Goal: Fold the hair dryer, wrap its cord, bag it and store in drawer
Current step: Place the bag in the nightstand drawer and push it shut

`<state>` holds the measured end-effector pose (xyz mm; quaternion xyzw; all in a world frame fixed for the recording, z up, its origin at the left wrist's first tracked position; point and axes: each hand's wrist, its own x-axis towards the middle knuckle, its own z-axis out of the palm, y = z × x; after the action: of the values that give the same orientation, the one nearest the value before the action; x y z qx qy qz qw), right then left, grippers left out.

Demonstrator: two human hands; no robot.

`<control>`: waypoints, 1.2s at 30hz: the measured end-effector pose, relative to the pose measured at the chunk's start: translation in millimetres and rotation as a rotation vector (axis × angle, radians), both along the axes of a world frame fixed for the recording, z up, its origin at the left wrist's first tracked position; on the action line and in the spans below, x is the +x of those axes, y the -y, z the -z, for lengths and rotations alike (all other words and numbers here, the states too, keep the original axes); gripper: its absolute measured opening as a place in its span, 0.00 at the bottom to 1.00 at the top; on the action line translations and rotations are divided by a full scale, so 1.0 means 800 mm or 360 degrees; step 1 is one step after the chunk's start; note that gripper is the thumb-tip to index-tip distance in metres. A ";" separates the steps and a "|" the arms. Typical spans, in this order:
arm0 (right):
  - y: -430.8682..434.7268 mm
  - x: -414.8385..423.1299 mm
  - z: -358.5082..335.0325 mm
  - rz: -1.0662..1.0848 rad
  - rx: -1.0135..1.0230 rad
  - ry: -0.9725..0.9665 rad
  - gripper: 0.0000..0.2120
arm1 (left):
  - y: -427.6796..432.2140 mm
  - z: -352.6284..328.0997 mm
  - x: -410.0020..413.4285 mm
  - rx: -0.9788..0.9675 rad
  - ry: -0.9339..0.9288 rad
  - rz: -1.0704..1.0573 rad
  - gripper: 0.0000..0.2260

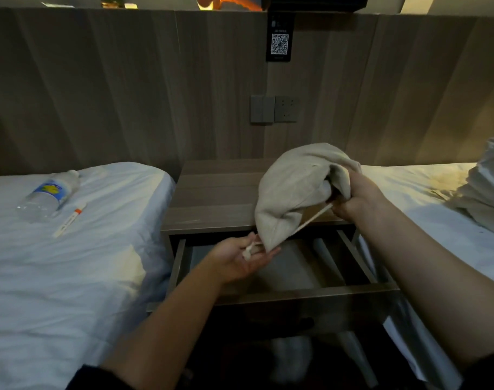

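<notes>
While the beige bag [293, 190] hung above the open drawer [282, 266], the right hand [358, 198] clutched its mouth and the left hand [240, 257] pinched the drawstring [310, 220]; the dryer presumably sat inside, unseen.

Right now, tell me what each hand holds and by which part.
Right hand grips the beige cloth drawstring bag at its gathered mouth; left hand pinches the cord's knotted end.

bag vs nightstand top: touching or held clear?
Cannot tell. In the head view the right hand grips the cloth bag at its mouth, and the bag overlaps the nightstand top, hiding any contact or gap.
</notes>
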<state>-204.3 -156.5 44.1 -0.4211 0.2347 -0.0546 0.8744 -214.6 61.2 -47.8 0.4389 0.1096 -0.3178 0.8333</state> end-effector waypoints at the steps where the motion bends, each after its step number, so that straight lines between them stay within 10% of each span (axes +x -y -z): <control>1: -0.004 -0.007 0.006 -0.0096 0.0034 -0.0004 0.14 | -0.005 -0.004 0.000 -0.0004 -0.0066 -0.0014 0.12; 36: 0.002 -0.029 0.163 -0.0970 -0.0744 -0.0815 0.09 | -0.007 0.057 0.046 0.1133 0.0048 0.0838 0.16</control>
<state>-227.2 -158.3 -86.1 -0.6568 0.2901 0.2593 0.6459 -177.9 66.5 -93.5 0.7160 0.0846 -0.4552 0.5225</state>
